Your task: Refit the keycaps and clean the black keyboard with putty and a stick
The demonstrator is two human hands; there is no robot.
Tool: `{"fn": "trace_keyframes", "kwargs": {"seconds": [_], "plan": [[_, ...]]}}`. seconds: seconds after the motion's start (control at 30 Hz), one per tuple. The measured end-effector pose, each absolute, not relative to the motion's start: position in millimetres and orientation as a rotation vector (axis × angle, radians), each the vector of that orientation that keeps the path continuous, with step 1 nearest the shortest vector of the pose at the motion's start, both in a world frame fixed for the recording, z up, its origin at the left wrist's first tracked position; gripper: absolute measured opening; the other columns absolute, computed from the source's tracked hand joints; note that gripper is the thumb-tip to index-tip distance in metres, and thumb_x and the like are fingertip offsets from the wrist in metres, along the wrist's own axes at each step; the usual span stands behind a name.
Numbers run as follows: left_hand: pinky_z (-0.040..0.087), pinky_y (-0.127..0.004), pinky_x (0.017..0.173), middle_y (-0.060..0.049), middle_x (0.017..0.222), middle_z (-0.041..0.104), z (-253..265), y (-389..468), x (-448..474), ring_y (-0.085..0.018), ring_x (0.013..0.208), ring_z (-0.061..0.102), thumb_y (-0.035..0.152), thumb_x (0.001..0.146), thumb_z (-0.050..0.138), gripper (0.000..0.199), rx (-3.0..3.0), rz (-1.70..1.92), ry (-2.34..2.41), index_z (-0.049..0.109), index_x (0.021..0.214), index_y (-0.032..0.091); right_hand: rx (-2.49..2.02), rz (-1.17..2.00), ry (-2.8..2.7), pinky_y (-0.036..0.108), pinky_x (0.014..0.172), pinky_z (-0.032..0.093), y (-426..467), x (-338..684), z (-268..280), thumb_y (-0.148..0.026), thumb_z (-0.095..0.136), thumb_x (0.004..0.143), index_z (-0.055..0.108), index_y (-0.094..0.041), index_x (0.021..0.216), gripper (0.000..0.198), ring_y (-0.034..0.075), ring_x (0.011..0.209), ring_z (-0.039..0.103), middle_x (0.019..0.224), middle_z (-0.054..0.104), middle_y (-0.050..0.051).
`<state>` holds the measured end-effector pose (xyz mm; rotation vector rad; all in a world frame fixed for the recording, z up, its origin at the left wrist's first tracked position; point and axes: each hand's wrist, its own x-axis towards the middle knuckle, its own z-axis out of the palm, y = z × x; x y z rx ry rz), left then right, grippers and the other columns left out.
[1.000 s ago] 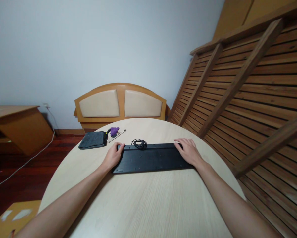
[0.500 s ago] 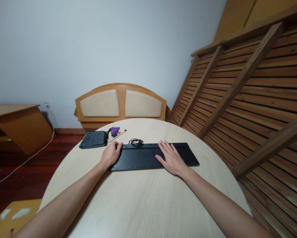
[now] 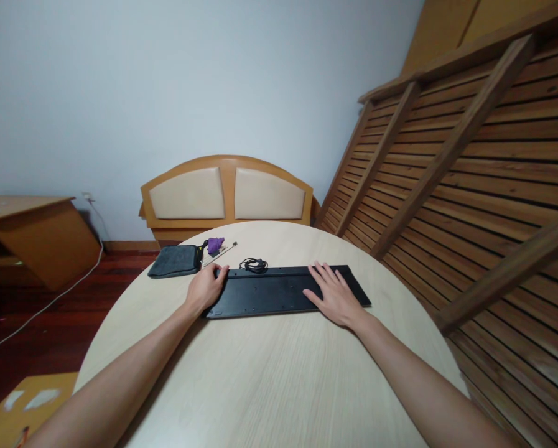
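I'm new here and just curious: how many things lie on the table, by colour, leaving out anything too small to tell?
Black: 2 (keyboard, coiled cord)
Dark grey: 1 (pad)
Purple: 1 (bundle)
Total: 4
Left out: small bits beside the bundle, too small to count.

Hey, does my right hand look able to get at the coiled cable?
Probably yes: your right hand lies spread on the black keyboard, and nothing seems to stand between it and the coiled cable at the keyboard's far edge.
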<state>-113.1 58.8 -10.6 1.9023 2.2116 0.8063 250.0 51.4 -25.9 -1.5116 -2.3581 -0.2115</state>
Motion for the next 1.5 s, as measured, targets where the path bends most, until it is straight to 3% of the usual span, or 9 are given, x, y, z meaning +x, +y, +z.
{"fn": "trace_keyframes", "kwargs": {"seconds": [0.27,0.67,0.97,1.23,1.33,1.43,1.5], "plan": [[0.045,-0.033,0.076,-0.014,0.101,0.075,-10,59,-114,-0.032,0.096,0.069,0.057,0.098,0.037,0.047,1.905,0.823,2.241,0.067,0.102,0.021,-1.428,-0.309,-2.233,0.054,0.121,0.019,52,250,-17,-0.061,0.035,0.099,0.028,-0.019,0.158,0.073,0.030,0.152,0.019,0.162,0.031,0.012],[0.046,-0.033,0.079,-0.013,0.102,0.075,-16,61,-118,-0.031,0.097,0.070,0.055,0.097,0.039,0.046,1.922,0.807,2.184,0.069,0.100,0.020,-1.422,-0.191,-2.273,0.053,0.117,0.028,57,247,-21,-0.059,0.048,0.094,0.044,-0.023,0.148,0.065,0.031,0.134,0.046,0.140,0.054,0.013],[0.046,-0.033,0.078,-0.012,0.100,0.075,-14,59,-116,-0.029,0.094,0.069,0.053,0.098,0.038,0.044,1.959,0.851,2.158,0.068,0.100,0.021,-1.381,-0.188,-2.212,0.051,0.106,0.037,64,252,-21,-0.055,0.051,0.093,0.053,-0.022,0.138,0.055,0.031,0.128,0.050,0.136,0.059,0.012],[0.050,-0.038,0.084,-0.011,0.104,0.075,-11,56,-111,-0.030,0.098,0.069,0.049,0.100,0.038,0.042,2.011,0.882,2.153,0.069,0.104,0.020,-1.390,-0.236,-2.150,0.049,0.105,0.038,72,247,-22,-0.051,0.055,0.092,0.060,-0.019,0.125,0.046,0.031,0.114,0.056,0.120,0.064,0.013],[0.043,-0.041,0.105,-0.014,0.129,0.066,-7,47,-102,-0.030,0.122,0.059,0.044,0.100,0.041,0.043,2.240,1.029,2.072,0.063,0.124,0.017,-1.393,-0.242,-2.145,0.047,0.102,0.041,72,247,-22,-0.052,0.054,0.092,0.061,-0.020,0.123,0.045,0.031,0.112,0.056,0.118,0.065,0.013],[0.028,-0.045,0.119,-0.014,0.156,0.040,-5,33,-85,-0.029,0.145,0.034,0.042,0.101,0.040,0.052,2.587,1.153,1.891,0.049,0.144,0.015,-1.390,-0.243,-2.139,0.046,0.102,0.041,71,247,-22,-0.052,0.054,0.092,0.061,-0.020,0.123,0.045,0.030,0.112,0.056,0.118,0.065,0.012],[0.024,-0.048,0.121,-0.011,0.164,0.024,-8,23,-72,-0.030,0.152,0.020,0.044,0.102,0.039,0.056,2.718,1.036,1.808,0.040,0.152,0.019,-1.395,-0.240,-2.139,0.046,0.102,0.040,71,247,-22,-0.052,0.054,0.092,0.061,-0.019,0.124,0.046,0.030,0.113,0.056,0.118,0.065,0.012]]}}
